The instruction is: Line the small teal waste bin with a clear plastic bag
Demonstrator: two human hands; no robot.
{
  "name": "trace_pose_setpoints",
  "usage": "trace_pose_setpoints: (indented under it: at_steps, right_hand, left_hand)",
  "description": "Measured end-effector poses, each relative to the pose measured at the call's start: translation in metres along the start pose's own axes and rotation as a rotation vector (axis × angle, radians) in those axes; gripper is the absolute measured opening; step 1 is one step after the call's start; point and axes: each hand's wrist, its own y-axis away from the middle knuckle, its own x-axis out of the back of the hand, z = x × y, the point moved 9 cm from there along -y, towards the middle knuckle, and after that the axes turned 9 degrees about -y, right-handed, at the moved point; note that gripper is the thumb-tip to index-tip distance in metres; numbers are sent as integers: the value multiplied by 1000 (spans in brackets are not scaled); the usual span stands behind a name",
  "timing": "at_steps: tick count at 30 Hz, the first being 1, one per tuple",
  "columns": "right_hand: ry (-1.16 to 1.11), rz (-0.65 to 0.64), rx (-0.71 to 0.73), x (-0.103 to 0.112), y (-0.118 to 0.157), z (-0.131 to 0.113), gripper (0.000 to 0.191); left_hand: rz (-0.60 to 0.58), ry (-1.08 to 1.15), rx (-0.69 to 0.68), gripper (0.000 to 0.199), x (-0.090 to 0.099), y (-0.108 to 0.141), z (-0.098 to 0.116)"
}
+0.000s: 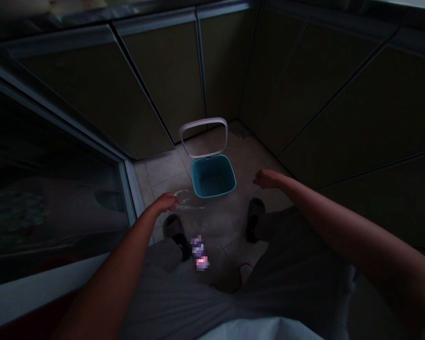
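1. Pinching thin, see-through plastic film, the left hand hangs beside an open, turquoise, square plastic bin that stands on the beige tiled floor between the hands.
2. Opposite, the right hand curls its fingers; whether they grip film cannot be told. A gentle, even spread would likely limit creases and tears.
3. Beyond the hands, the pale rectangular plastic frame tilts up behind the bin, best kept free of snags.

One teal bin, one pale ring and one clear plastic film show mid-frame. Two bare hands and two dark slippers flank the centre.
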Motion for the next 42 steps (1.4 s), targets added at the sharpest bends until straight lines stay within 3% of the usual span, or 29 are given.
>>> trace_pose_setpoints:
  at_steps: [8, 14, 19, 24, 29, 33, 37, 42]
  right_hand:
    - [-3, -73, -52, 0, -2, -5, 38]
    - [85, 76, -120, 22, 8, -9, 43]
    - [94, 80, -109, 20, 9, -12, 41]
    - [80, 39, -119, 12, 4, -8, 39]
    - [61, 92, -33, 16, -2, -19, 46]
    - [19, 132, -10, 20, 0, -29, 46]
    - [-5, 157, -1, 21, 0, -33, 49]
    - [-48, 198, 13, 20, -7, -29, 49]
  left_hand:
    - [95, 83, -129, 23, 7, -13, 14]
    - [240, 88, -221, 22, 20, -19, 17]
    - [303, -42, -246, 25, 24, -11, 19]
    - [344, -273, -298, 57, 34, 18, 40]
    - [337, -279, -339, 58, 56, 69, 60]
    - [298, -188, -397, 59, 66, 112, 60]
    - [219, -43, -442, 61, 56, 138, 53]
    - [183, -85, -421, 51, 36, 135, 60]
